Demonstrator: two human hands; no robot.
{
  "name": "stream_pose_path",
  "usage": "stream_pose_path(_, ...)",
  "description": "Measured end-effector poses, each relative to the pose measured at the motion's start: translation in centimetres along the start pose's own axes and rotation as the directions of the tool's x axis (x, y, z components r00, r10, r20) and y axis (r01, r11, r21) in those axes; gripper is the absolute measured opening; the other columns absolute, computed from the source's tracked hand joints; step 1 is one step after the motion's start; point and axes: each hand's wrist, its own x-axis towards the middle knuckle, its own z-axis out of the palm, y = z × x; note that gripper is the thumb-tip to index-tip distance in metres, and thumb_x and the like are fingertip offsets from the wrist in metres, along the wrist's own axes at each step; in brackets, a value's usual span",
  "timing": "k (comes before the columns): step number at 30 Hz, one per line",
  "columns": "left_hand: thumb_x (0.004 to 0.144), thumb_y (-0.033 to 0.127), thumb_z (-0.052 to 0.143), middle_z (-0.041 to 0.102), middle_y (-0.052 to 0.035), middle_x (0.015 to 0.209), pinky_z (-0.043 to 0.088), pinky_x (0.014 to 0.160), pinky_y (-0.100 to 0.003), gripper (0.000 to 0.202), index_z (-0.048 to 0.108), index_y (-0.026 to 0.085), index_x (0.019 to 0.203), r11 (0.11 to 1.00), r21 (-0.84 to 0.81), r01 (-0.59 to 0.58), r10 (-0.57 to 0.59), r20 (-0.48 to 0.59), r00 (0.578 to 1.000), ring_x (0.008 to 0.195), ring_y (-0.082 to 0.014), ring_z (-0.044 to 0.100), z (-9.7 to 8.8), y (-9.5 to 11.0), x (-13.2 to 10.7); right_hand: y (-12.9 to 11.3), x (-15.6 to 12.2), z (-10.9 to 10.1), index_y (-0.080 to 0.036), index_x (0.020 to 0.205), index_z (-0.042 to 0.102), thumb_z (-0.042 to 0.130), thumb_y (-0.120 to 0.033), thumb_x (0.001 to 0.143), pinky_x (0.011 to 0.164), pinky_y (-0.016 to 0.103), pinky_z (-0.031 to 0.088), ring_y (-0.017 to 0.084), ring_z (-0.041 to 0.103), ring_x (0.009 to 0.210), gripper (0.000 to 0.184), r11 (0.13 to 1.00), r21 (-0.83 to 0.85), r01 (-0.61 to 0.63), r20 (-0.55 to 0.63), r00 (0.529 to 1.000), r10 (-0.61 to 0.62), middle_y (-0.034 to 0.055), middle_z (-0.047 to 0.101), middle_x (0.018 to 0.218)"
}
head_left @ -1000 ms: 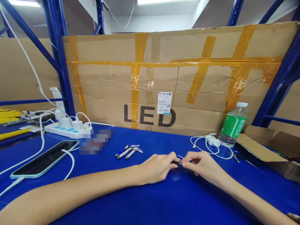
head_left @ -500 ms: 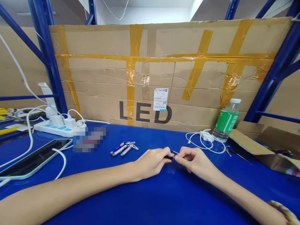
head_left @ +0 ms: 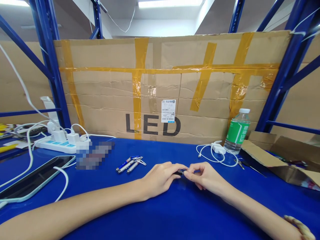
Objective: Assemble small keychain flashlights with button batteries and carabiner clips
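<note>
My left hand point(head_left: 160, 179) and my right hand point(head_left: 207, 176) meet above the blue tabletop point(head_left: 175, 213). Between them is a small black, shiny, pen-like thing point(head_left: 179, 172), mostly covered by fingers. The left fingers and thumb close round its body, with the index finger reaching across toward the right hand. My right thumb and fingers pinch at its right end; what exactly they grip there is hidden. Left of my hands lie three small metal penlights with clips: a blue penlight point(head_left: 123, 164) and two silver ones, the nearer silver penlight point(head_left: 133, 166) lying closest to my left hand.
A phone point(head_left: 37, 178) and a white power strip point(head_left: 57, 145) with cables are at left, beside a blurred patch. A white cable point(head_left: 218, 149), a water bottle point(head_left: 237, 131), tweezers point(head_left: 254, 169) and an open cardboard box point(head_left: 282, 168) are at right. A large carton point(head_left: 112, 96) stands behind.
The camera has tilted up slightly. My left index finger has stretched out over the black thing to the right fingertips, and the hands are closer together.
</note>
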Motion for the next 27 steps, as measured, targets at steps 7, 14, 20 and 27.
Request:
stream_pose_path(7,0.090,0.018,0.042,0.063,-0.0028,0.107,0.046,0.082,-0.026,0.030,0.051,0.021,0.119,1.000,0.028,-0.008,0.009,-0.025,1.000,0.090,-0.0155,0.057,0.12,-0.14,-0.02,-0.44,-0.14,0.05,-0.015,0.056,0.053,0.066,-0.055,0.058,0.038,0.019,0.019,0.005,0.031,0.033,0.042,1.000,-0.007,-0.011,-0.015,1.000,0.011,-0.0056,0.041,0.034)
stream_pose_path(14,0.092,0.019,0.039,0.064,-0.0019,0.107,0.045,0.078,-0.027,0.028,0.053,0.021,0.116,0.996,0.081,-0.032,0.037,-0.053,0.998,0.083,-0.0150,0.056,0.26,-0.29,-0.04,0.01,0.05,0.07,-0.016,0.053,0.050,0.062,-0.059,0.061,0.037,0.019,0.020,0.005,0.032,0.033,0.046,1.000,-0.022,0.018,-0.021,1.000,-0.018,-0.0051,0.040,0.035)
stream_pose_path(20,0.091,0.017,0.037,0.064,-0.0022,0.104,0.045,0.078,-0.027,0.028,0.054,0.021,0.114,0.998,0.052,-0.033,0.036,-0.049,0.998,0.084,-0.0156,0.056,0.11,-0.19,-0.02,0.29,0.23,-0.04,-0.015,0.057,0.052,0.061,-0.058,0.064,0.038,0.018,0.021,0.005,0.033,0.034,0.045,0.997,-0.053,0.047,-0.001,0.999,-0.048,-0.0056,0.040,0.037)
stream_pose_path(27,0.091,0.017,0.035,0.061,-0.0031,0.108,0.043,0.087,-0.025,0.026,0.050,0.020,0.113,0.999,-0.019,0.045,-0.047,-0.071,0.996,0.098,-0.0150,0.056,0.13,0.28,0.17,-0.22,0.03,-0.24,-0.015,0.061,0.056,0.063,-0.052,0.066,0.040,0.020,0.025,0.006,0.036,0.036,0.037,0.984,-0.108,0.144,-0.064,0.986,-0.151,-0.0050,0.042,0.040)
